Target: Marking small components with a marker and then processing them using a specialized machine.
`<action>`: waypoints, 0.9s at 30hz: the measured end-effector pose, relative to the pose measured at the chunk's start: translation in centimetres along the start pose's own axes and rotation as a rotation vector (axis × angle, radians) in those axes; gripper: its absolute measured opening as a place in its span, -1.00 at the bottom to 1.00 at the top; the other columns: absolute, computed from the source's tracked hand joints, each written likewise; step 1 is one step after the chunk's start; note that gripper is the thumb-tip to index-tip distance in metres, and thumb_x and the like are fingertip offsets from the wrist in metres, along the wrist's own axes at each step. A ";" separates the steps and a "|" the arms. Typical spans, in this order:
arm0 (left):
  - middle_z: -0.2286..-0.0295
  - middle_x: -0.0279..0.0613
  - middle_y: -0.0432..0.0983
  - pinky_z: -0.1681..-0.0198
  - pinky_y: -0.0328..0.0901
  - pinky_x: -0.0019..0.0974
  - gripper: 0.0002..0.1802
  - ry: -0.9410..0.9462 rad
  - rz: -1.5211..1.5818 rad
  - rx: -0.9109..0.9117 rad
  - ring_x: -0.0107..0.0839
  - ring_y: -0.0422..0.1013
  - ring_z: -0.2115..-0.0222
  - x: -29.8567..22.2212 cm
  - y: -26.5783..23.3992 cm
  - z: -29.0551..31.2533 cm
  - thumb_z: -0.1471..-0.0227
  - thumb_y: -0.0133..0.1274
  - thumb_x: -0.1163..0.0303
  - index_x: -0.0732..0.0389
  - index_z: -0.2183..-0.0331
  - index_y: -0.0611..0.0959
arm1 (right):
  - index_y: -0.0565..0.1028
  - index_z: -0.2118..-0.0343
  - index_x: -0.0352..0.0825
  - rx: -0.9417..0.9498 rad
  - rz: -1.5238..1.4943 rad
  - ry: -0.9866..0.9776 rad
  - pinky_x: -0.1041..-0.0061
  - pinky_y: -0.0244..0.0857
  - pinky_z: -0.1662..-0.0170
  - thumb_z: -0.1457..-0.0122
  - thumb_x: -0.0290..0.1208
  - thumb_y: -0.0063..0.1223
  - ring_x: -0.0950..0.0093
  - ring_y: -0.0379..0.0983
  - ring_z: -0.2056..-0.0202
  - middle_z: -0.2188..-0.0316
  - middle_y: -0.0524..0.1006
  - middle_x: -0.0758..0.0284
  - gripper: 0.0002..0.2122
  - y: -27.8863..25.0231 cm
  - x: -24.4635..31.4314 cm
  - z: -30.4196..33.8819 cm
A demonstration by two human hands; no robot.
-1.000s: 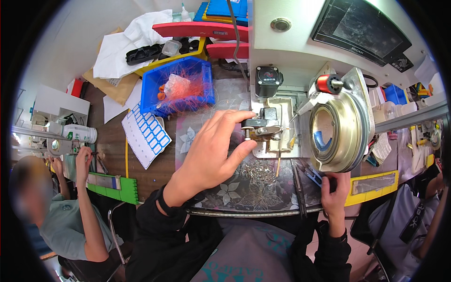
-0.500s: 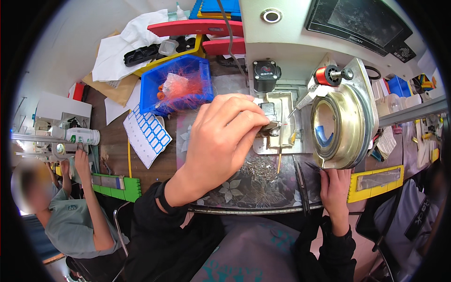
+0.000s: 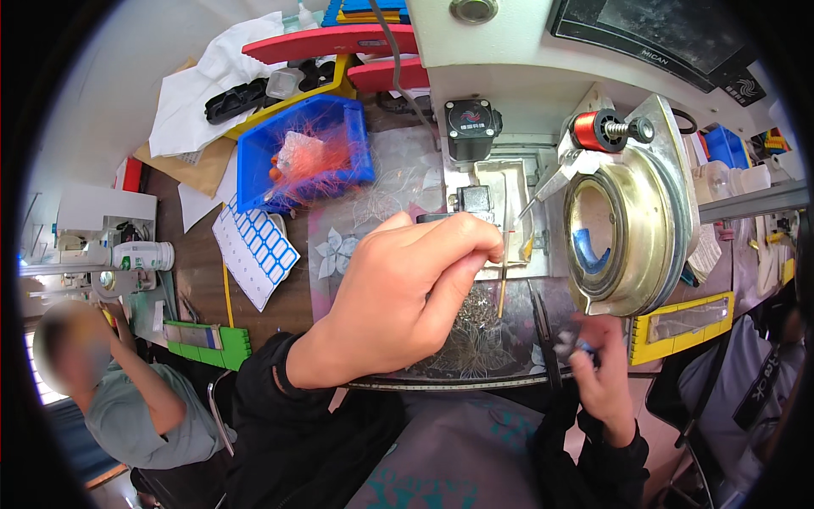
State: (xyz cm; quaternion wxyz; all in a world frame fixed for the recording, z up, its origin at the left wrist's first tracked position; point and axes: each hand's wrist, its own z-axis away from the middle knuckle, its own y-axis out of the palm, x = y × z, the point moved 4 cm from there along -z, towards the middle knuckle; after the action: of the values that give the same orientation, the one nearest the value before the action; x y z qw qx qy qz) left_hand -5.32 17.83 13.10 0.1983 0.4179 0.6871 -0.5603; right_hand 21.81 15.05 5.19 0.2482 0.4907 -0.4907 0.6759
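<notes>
My left hand (image 3: 398, 305) is closed in a pinch over the front of a small metal fixture (image 3: 512, 182). What its fingertips hold, if anything, is hidden. Right beside those fingertips lies a thin stick (image 3: 502, 293). Under the hand's edge, a heap of small, thin metal pieces (image 3: 479, 314) shows on the tabletop. My right hand (image 3: 606, 377) is at the table's front edge, below a large brass-coloured ring (image 3: 583, 284) of a machine. Its fingers are curled and smeared by motion; a small pale-blue blur beside them cannot be made out. Dark tweezers (image 3: 544, 331) lie to its left.
A red wire spool (image 3: 587, 130) and a black motor (image 3: 472, 129) sit on the machine. Left of it stand a blue bin (image 3: 366, 165) with orange-red wire scraps and a sheet of labels (image 3: 254, 254). A yellow tray (image 3: 682, 327) is at right. A co-worker (image 3: 136, 382) sits at left.
My left hand has come down from the black block on the fixture toward the front. My right hand has drawn back slightly toward me from beneath the ring. The whole view has shifted a little.
</notes>
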 end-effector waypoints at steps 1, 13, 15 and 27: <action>0.41 -0.26 0.60 0.40 0.16 -0.31 -0.86 -0.001 0.002 0.004 -0.34 0.36 0.54 0.1 0.0 0.0 -0.05 0.07 0.62 0.21 0.31 0.61 | 0.39 -0.01 -0.38 0.170 -0.001 0.136 0.42 0.36 0.32 -0.17 -0.47 0.17 0.45 0.52 0.43 0.44 0.59 0.21 -0.64 0.2 0.3 -0.1; 0.44 -0.28 0.61 0.41 0.11 -0.34 -0.86 0.016 0.026 0.019 -0.38 0.39 0.57 0.7 0.0 0.1 -0.04 0.09 0.58 0.17 0.30 0.64 | 0.32 0.23 -0.37 0.363 -0.991 0.154 0.68 -0.08 0.59 -0.49 -0.05 -0.47 0.73 -0.03 0.68 0.69 0.13 0.55 -0.57 7.6 3.3 -5.9; 0.46 -0.29 0.61 0.42 0.08 -0.33 -0.85 0.019 0.040 0.020 -0.40 0.38 0.59 0.8 0.0 0.0 -0.03 0.10 0.58 0.16 0.30 0.63 | 0.32 0.24 -0.37 0.365 -1.048 0.154 0.68 -0.07 0.59 -0.49 -0.03 -0.48 0.73 -0.03 0.68 0.70 0.13 0.55 -0.55 8.0 3.6 -6.6; 0.50 -0.34 0.58 0.43 0.05 -0.33 -0.83 0.005 0.041 0.044 -0.42 0.35 0.62 0.8 0.0 -0.1 -0.01 0.10 0.60 0.15 0.30 0.62 | 0.33 0.25 -0.33 0.398 -1.229 0.158 0.67 -0.11 0.62 -0.46 0.08 -0.45 0.72 -0.05 0.71 0.73 0.10 0.56 -0.51 8.8 4.0 -8.3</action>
State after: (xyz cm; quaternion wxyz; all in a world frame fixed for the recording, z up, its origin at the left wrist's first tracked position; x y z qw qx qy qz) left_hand -5.79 18.17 12.53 0.1989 0.4374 0.6663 -0.5702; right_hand 9.61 18.49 4.82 0.5291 0.6676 0.0340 0.5227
